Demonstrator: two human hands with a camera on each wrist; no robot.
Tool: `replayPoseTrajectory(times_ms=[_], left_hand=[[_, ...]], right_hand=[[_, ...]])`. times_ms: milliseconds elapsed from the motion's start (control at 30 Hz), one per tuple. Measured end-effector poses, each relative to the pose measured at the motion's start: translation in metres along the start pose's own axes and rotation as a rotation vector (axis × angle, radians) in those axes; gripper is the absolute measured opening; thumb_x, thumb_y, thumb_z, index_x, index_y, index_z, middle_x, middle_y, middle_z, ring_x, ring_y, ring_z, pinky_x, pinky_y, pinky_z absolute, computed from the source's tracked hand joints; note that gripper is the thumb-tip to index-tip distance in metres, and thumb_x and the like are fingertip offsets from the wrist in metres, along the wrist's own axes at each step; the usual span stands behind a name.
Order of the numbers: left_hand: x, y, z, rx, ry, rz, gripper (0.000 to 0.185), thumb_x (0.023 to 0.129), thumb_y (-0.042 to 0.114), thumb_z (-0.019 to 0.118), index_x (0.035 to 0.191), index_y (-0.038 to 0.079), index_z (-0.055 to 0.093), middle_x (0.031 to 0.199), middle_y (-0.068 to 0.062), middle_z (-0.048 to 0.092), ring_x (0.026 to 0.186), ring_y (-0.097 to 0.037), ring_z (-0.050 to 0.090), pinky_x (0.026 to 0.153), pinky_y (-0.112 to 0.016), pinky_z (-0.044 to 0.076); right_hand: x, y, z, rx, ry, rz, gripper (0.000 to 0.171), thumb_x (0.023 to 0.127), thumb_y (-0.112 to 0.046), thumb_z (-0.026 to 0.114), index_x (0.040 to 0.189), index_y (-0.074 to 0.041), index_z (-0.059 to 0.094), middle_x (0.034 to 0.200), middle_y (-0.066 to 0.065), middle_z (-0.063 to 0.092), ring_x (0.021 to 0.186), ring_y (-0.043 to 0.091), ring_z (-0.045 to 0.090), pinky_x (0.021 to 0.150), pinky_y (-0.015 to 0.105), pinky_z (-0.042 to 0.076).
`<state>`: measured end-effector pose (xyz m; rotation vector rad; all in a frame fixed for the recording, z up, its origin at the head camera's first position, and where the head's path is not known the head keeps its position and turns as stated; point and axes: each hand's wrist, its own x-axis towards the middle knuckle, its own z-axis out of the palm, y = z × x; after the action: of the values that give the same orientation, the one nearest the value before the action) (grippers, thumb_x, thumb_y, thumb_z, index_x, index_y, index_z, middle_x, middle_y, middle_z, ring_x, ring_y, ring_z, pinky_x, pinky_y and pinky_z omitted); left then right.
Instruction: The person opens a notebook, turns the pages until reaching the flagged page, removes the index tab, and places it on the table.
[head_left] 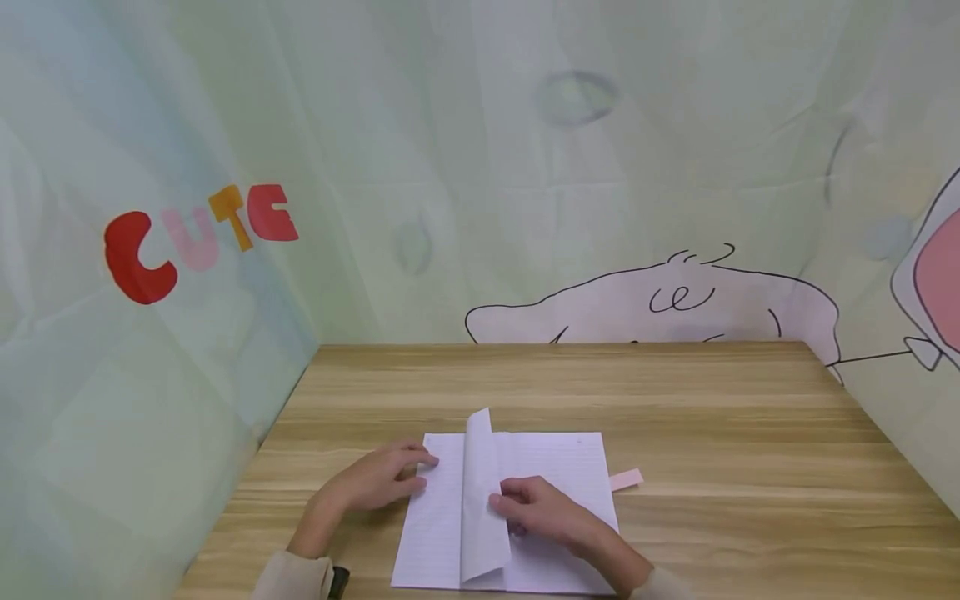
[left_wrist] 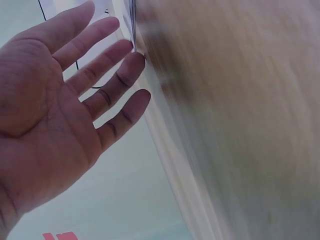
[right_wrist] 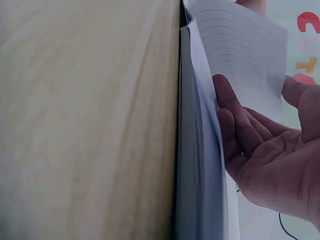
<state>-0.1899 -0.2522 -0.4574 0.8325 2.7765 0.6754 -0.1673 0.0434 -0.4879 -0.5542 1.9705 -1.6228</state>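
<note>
An open notebook (head_left: 558, 450) with lined white pages lies on the wooden table. One page (head_left: 480, 483) stands raised and curved near its middle. At that page's free edge is my right hand (head_left: 543, 510), thumb against the edge and fingers bent on the other side; the right wrist view shows the thumb (right_wrist: 295, 92) at the edge and the lower fingers close to the right-hand pages. My left hand (head_left: 382, 477) rests at the notebook's left edge, fingertips on the left page. Its fingers (left_wrist: 112, 92) look spread and nearly straight in the left wrist view.
A pink tab (head_left: 626, 480) sticks out from the notebook's right side. The wooden table (head_left: 720, 417) runs back to a pale printed cloth (head_left: 450, 167), which also hangs on both sides. A dark band (head_left: 339, 582) is at the left wrist.
</note>
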Motion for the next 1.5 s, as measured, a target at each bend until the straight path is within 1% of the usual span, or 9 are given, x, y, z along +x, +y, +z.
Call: replayPoseTrajectory(times_ms=[200,300,400,533,667,933,1133,1300,1500], left_hand=[[0.003,0.0,0.001,-0.098,0.014,-0.049,0.043,0.104,0.021,0.055,0.142,0.002,0.052,0.118,-0.012,0.066,0.106,-0.029,0.063,0.091,-0.048,0.05],[0.004,0.0,0.001,-0.135,0.04,-0.093,0.051,0.107,0.024,0.047,0.154,0.007,0.037,0.119,-0.008,0.065,0.102,-0.021,0.063,0.089,-0.043,0.049],[0.005,0.0,0.002,-0.128,0.051,-0.075,0.052,0.109,0.025,0.043,0.158,0.014,0.03,0.122,-0.006,0.065,0.101,-0.016,0.06,0.09,-0.042,0.048],[0.006,-0.001,0.002,-0.128,0.038,-0.036,0.054,0.108,0.022,0.045,0.159,0.017,0.028,0.098,-0.002,0.065,0.08,-0.008,0.058,0.076,-0.033,0.05],[0.007,-0.002,0.002,-0.142,0.014,-0.017,0.05,0.105,0.022,0.053,0.153,0.015,0.042,0.087,-0.002,0.06,0.072,-0.005,0.05,0.067,-0.028,0.046],[0.006,-0.001,0.001,-0.078,-0.024,0.012,0.034,0.099,0.022,0.064,0.129,0.007,0.067,0.126,-0.013,0.063,0.1,-0.019,0.057,0.085,-0.039,0.049],[0.002,0.002,0.0,-0.022,-0.051,-0.019,0.036,0.089,0.015,0.074,0.125,0.009,0.071,0.132,-0.023,0.052,0.086,-0.017,0.055,0.071,-0.029,0.045],[0.0,0.008,-0.002,0.018,-0.057,-0.05,0.037,0.085,0.014,0.076,0.122,0.01,0.073,0.145,-0.035,0.041,0.114,-0.036,0.058,0.074,-0.033,0.045],[0.0,0.009,-0.001,0.033,-0.067,-0.067,0.038,0.085,0.015,0.076,0.123,0.013,0.073,0.147,-0.035,0.039,0.12,-0.04,0.055,0.082,-0.041,0.047]], right_hand=[[-0.001,-0.001,-0.003,0.017,-0.019,0.039,0.049,0.104,-0.035,0.053,0.129,0.006,0.061,0.118,0.015,0.07,0.089,0.025,0.073,0.073,0.031,0.051],[-0.002,-0.002,-0.004,0.011,-0.01,0.05,0.048,0.104,-0.035,0.053,0.127,0.005,0.062,0.119,0.014,0.07,0.088,0.025,0.073,0.073,0.031,0.051],[-0.003,-0.002,-0.004,0.012,-0.004,0.063,0.044,0.103,-0.03,0.056,0.128,0.006,0.061,0.118,0.014,0.07,0.085,0.025,0.073,0.071,0.031,0.05],[-0.004,-0.002,-0.005,0.022,-0.008,0.078,0.044,0.101,-0.024,0.058,0.131,0.008,0.058,0.12,0.014,0.07,0.082,0.026,0.073,0.071,0.03,0.05],[-0.007,0.001,-0.008,0.028,-0.003,0.07,0.044,0.102,-0.025,0.058,0.132,0.008,0.058,0.12,0.013,0.07,0.08,0.024,0.073,0.07,0.03,0.05],[-0.02,0.006,-0.028,-0.024,0.033,0.021,0.046,0.104,-0.027,0.055,0.136,0.006,0.055,0.126,0.015,0.067,0.078,0.023,0.072,0.069,0.031,0.052],[-0.033,-0.001,-0.048,-0.226,0.032,-0.035,0.046,0.101,-0.027,0.059,0.141,-0.005,0.055,0.134,0.015,0.061,0.075,0.019,0.072,0.077,0.027,0.049],[-0.04,-0.003,-0.063,-0.391,0.081,-0.035,0.042,0.097,-0.029,0.064,0.136,-0.012,0.061,0.132,0.011,0.062,0.069,0.014,0.068,0.076,0.03,0.046],[-0.045,-0.001,-0.077,-0.393,0.14,-0.032,0.044,0.095,-0.026,0.068,0.134,-0.009,0.062,0.133,0.014,0.061,0.071,0.017,0.066,0.071,0.03,0.047]])
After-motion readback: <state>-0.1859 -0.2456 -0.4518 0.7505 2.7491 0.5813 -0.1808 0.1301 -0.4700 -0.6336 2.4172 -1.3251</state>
